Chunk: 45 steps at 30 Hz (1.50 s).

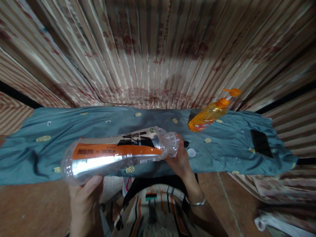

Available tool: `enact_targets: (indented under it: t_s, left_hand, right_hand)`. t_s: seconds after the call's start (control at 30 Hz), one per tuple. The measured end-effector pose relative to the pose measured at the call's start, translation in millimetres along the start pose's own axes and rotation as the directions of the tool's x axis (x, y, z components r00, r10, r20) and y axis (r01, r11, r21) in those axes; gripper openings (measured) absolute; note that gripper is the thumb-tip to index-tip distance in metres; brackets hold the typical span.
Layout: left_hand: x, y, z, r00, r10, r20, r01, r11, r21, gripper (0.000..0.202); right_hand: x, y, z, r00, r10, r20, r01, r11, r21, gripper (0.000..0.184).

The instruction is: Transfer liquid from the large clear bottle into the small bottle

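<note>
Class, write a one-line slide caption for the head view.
A left hand and right hand hold a clear labelled bottle sideways over a blue-green cloth bearing an orange pump bottle.

Bottle in 2 hands, pump dispenser

The bottle hides most fingers of the left hand and some of the right hand; its fine print is too blurred for me. The black speck is too small to name, the pump bottle's label unreadable.
</note>
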<state>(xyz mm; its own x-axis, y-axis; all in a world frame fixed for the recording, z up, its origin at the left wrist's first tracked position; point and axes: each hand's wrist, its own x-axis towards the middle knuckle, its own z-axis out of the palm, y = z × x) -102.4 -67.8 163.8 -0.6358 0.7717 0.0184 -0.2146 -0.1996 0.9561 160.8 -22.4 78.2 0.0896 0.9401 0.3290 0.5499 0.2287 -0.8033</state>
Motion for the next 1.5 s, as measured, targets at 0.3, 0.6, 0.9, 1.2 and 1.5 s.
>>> enact_targets:
  t_s: [0.3,0.6,0.9,1.2,1.5]
  left_hand:
    - [-3.7,1.4,-1.8,0.998,0.014,-0.058,-0.012,0.999,0.032,0.054]
    - [-0.7,7.2,5.5,0.997,0.070,0.018,-0.070,0.997,0.018,0.054]
    - [-0.4,-0.3,-2.3,0.997,0.061,-0.047,-0.058,0.996,0.067,0.048]
    - [-4.3,7.9,6.9,0.997,0.069,-0.020,-0.068,0.996,0.054,0.043]
    - [0.1,6.9,10.4,0.996,0.085,0.006,-0.085,0.996,0.037,0.050]
  right_hand:
    - [-2.7,0.0,2.5,0.999,-0.006,-0.043,0.006,1.000,-0.014,0.089]
    - [-4.0,0.8,1.3,0.999,0.026,-0.029,-0.026,1.000,-0.004,0.092]
    - [-4.3,-1.5,-0.3,1.000,0.019,-0.017,-0.020,0.999,-0.029,0.092]
    - [-3.5,-3.8,-2.0,0.998,0.066,0.002,-0.066,0.998,-0.024,0.094]
    - [-2.6,-2.5,-0.8,0.999,0.037,-0.009,-0.037,0.999,-0.020,0.093]
